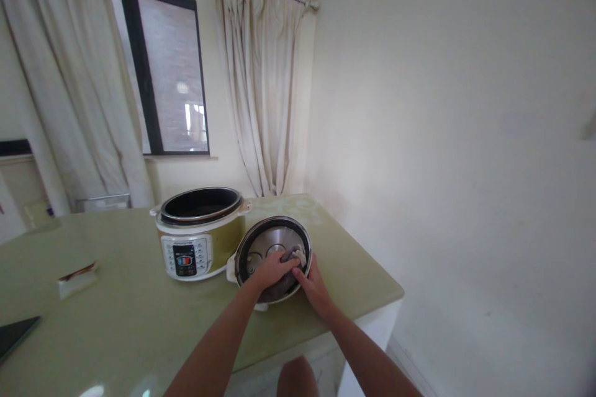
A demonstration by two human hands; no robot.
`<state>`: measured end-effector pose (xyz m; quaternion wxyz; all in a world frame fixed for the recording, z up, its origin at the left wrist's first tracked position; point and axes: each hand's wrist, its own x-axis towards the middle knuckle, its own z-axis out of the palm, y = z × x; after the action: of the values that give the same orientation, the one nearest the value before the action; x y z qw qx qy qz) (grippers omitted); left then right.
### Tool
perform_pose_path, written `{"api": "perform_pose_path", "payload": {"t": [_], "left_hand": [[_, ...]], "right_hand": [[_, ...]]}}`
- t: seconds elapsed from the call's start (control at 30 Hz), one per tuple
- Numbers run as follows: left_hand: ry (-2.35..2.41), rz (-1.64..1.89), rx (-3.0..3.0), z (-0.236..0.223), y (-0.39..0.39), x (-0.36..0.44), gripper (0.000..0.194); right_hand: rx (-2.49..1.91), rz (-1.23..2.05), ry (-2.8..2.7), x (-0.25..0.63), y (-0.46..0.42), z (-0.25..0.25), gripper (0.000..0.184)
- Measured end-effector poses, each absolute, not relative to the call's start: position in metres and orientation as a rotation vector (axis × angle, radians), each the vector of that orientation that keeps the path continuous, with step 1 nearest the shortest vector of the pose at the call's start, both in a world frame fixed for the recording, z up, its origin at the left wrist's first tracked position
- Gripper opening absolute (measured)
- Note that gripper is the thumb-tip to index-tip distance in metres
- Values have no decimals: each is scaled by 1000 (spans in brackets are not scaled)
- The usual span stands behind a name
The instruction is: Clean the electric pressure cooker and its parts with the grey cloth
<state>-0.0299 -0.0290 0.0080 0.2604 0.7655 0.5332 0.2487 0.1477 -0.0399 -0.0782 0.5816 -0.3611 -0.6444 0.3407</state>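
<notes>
A pressure cooker lid (pixel 270 242) lies upside down on the green table (pixel 139 316), its metal inner plate facing up. My left hand (pixel 272 270) rests inside the lid, fingers closed on a grey cloth (pixel 292 255). At the lid's right rim, my right hand (pixel 314 285) grips the edge. The open cooker base (pixel 198 232) with its control panel stands just left of the lid, its dark pot showing.
A small flat box (pixel 77 279) lies on the table at the left, and a dark tablet (pixel 16 335) sits at the left edge. The table's right edge and corner are close to the lid. Curtains and a window stand behind; a bare wall is on the right.
</notes>
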Motion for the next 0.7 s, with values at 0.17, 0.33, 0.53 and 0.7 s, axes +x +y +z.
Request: {"api": "perform_pose_path", "payload": {"t": [0.17, 0.33, 0.53, 0.7], "left_hand": [[1317, 702, 2188, 12, -24, -34, 31], [1606, 927, 2478, 10, -26, -11, 45], [1967, 853, 2551, 25, -6, -12, 45], [2293, 697, 2453, 34, 10, -45, 43]], "right_hand": [[-857, 817, -1519, 148, -40, -79, 62], [-854, 793, -1531, 145, -42, -80, 68], [-860, 795, -1532, 145, -45, -82, 67], [-863, 787, -1485, 145, -45, -82, 60]]}}
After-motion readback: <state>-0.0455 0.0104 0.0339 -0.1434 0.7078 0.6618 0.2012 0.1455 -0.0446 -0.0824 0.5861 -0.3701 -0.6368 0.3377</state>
